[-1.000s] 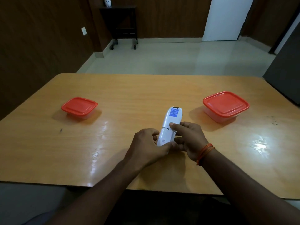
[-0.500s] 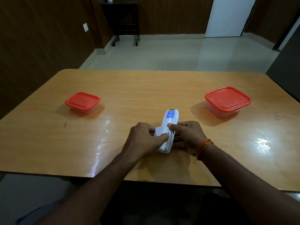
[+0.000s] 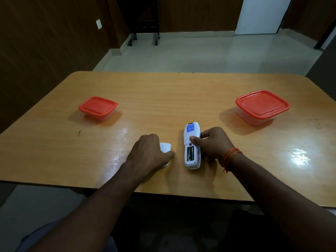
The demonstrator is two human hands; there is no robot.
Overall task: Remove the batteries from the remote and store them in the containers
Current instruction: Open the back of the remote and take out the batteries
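Right hand (image 3: 212, 142) pinches the remote (image 3: 191, 144) at the worktop's (image 3: 163, 91) six o'clock; left hand (image 3: 151, 151) clamps the loose cover (image 3: 165, 147). Exposed batteries (image 3: 190, 153) look small, rigid, slick; I'd pry at one end

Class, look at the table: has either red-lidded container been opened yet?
No, the left container and the right container both sit on the table with red lids on.
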